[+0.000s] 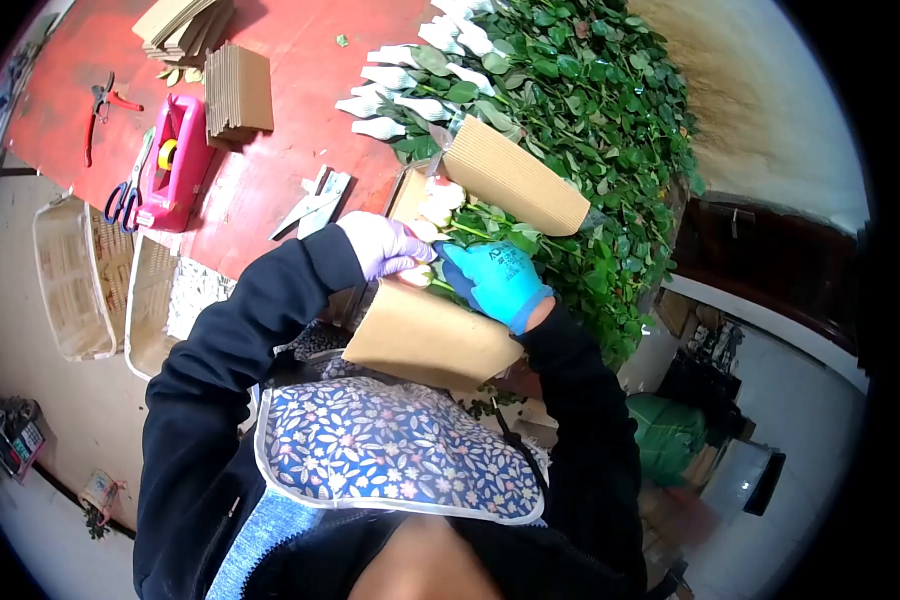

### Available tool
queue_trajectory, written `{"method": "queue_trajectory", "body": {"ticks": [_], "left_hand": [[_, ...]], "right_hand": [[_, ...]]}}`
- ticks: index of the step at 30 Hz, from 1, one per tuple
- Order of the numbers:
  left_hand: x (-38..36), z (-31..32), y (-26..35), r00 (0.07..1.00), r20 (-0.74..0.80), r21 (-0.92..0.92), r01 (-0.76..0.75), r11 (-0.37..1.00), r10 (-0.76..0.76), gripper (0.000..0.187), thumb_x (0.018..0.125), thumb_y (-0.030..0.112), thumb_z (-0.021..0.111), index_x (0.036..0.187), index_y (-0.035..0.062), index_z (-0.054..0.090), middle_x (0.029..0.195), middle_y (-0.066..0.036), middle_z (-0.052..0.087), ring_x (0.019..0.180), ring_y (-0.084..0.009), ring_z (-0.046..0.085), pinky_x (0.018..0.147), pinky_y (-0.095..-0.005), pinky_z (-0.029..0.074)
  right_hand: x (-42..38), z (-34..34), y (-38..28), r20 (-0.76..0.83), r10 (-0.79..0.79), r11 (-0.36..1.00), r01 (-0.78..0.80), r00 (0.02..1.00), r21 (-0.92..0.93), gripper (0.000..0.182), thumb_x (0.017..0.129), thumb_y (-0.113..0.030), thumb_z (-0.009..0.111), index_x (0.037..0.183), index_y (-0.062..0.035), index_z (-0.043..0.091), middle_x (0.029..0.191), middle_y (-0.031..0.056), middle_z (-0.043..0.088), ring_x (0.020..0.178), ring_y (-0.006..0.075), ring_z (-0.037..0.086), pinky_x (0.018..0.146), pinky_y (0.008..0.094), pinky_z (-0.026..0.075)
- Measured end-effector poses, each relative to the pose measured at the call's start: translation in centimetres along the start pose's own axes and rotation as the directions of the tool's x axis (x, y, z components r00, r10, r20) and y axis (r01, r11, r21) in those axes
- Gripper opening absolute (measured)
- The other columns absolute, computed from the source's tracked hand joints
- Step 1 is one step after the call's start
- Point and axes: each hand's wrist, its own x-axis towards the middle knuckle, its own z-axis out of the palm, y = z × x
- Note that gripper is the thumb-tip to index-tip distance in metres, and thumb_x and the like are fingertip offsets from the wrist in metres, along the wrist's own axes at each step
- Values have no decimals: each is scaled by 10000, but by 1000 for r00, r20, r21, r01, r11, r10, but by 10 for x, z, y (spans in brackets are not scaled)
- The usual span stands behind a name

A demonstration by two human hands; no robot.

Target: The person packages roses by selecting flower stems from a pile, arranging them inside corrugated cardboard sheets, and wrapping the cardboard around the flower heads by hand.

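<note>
My left hand [382,246], in a pale purple glove, is closed with its fingers on the head of a pale pink rose [414,276]. From the right, my right hand [498,284] in a blue work glove closes round the same rose just below its bloom. More pale roses [440,203] lie just beyond, their leafy stems [482,224] running to the right. A sheet of brown corrugated cardboard [515,178] stands open behind them. Nearest my body, a brown cardboard flap [425,337] slopes down. My fingers partly hide the blooms.
Leafy stems [595,130] with white-netted heads [390,78] are piled at the back right. On the red table [300,60] are folded cardboard [238,92], a pink tape dispenser [177,165], scissors [130,190], red-handled pliers [100,105] and a metal tool [317,203]. Plastic baskets [75,280] stand left.
</note>
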Motion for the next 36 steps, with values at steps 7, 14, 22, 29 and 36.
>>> {"method": "queue_trajectory", "body": {"ticks": [7, 14, 22, 29, 36], "left_hand": [[-12, -8, 6, 999, 29, 143, 13, 990, -17, 322, 939, 188, 583, 1243, 265, 657, 761, -55, 630, 629, -233, 608, 575, -354, 485], [-11, 3, -2, 997, -74, 138, -24, 990, 35, 343, 935, 173, 577, 1246, 293, 656, 694, -45, 597, 587, -235, 587, 546, -359, 474], [-5, -5, 5, 998, -32, 266, -38, 963, 48, 259, 916, 185, 592, 1147, 257, 684, 956, -66, 650, 761, -269, 652, 647, -387, 520], [-8, -4, 2, 953, -135, 367, -205, 907, 270, 265, 869, 129, 597, 1117, 165, 685, 1239, -45, 637, 836, -260, 678, 655, -374, 555], [-10, -1, 1, 991, -82, 243, -80, 967, 102, 311, 882, 122, 581, 1168, 195, 678, 1309, -18, 629, 758, -256, 693, 610, -353, 558]], "right_hand": [[7, 2, -6, -242, 106, 980, -143, 964, -139, 140, 898, -260, 635, 924, -124, 644, 662, 106, 641, 589, 322, 628, 546, 445, 479], [12, 18, 9, -87, 105, 954, -125, 991, -273, 57, 785, -180, 645, 786, -123, 645, 638, 86, 646, 573, 282, 649, 541, 418, 497], [13, 20, 13, -99, 79, 959, -103, 992, -264, 159, 888, -229, 606, 764, -130, 611, 635, 106, 614, 586, 325, 614, 547, 454, 467], [15, -7, -1, -280, -6, 992, -30, 960, -121, 161, 880, -253, 661, 831, -103, 631, 664, 110, 608, 591, 334, 602, 567, 462, 470], [29, 6, 9, -174, 28, 964, -72, 984, -255, 95, 858, -188, 617, 843, -101, 585, 659, 103, 633, 604, 310, 626, 569, 448, 478]]}}
